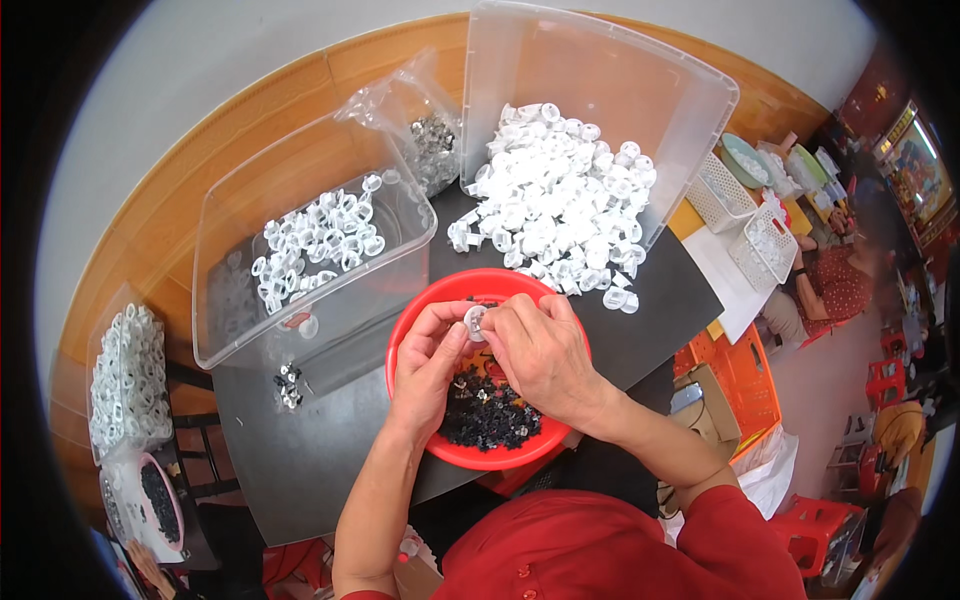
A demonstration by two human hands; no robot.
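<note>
**White plastic cap pinched between both hands over the red bowl**

White plastic cap (476, 322), small and round, sits between the fingertips of the left hand (425, 365) and the right hand (540, 350), both pinched closed on it, above the red bowl (420, 300). Small black parts (490, 410) fill the bowl's bottom. Just beyond the bowl a heap of white caps (560, 205) spills from a tipped clear bin (600, 80) onto the dark table (320, 440). To the left stands a second clear bin (300, 240) holding white rings (320, 240).

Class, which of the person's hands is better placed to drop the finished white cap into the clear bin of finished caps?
Probably the left hand: the clear bin sits on its side.
</note>
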